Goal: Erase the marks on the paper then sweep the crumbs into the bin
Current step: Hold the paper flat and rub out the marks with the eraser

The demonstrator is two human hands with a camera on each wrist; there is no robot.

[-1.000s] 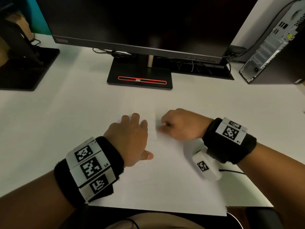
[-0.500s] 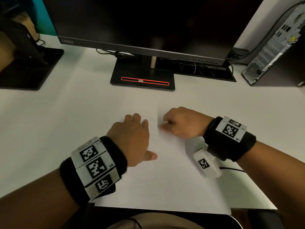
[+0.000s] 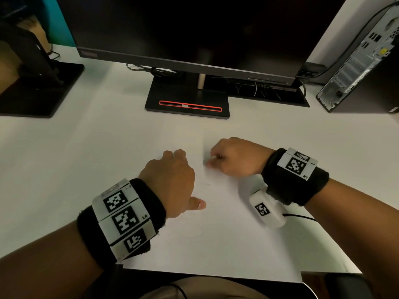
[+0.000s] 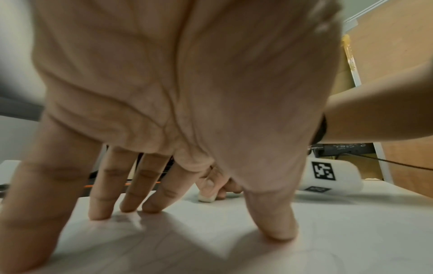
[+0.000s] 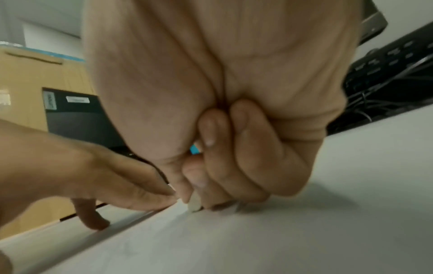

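Two hands: left hand (image 3: 170, 180) flat on paper (image 3: 216, 244); right hand (image 3: 235, 158) pinching eraser (image 5: 195, 204); wristband reads "L4".

The head view is dim, with darkened corners and a soft pool of light on the white desk (image 3: 86, 147). The monitor (image 3: 194, 29) is nearly black, its edges bowed by the wide lens. Both wrist views are brighter but smeared. The left hand (image 4: 187, 92) casts angular shadows on the paper (image 4: 328, 231); light perhaps comes from above. The right hand (image 5: 222, 92) looks soft and blurred.
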